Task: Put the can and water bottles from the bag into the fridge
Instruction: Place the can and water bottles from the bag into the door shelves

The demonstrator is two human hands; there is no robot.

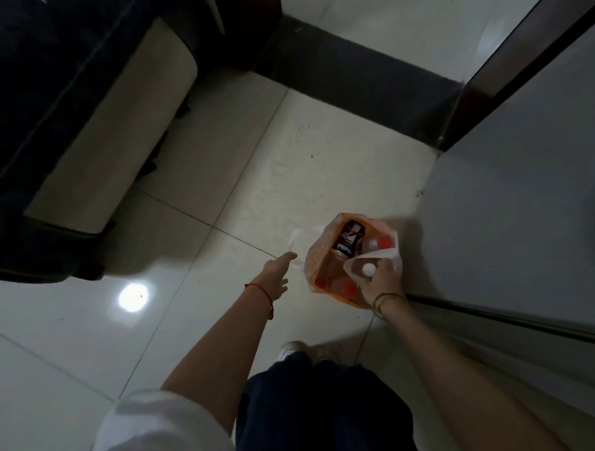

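Head camera (wide-angle) looks steeply down at floor (252,166).

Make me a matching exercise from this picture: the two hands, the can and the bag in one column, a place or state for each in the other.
1 left hand
2 right hand
3 can
4 bag

A on the floor
B inside the bag
C grips the white-capped bottle
D open, beside the bag, holding nothing

Pairs: 1-D, 2-C, 3-B, 4-A

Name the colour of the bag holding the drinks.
Orange and semi-transparent with pale handles; the bag shows best in the head view, the only one.
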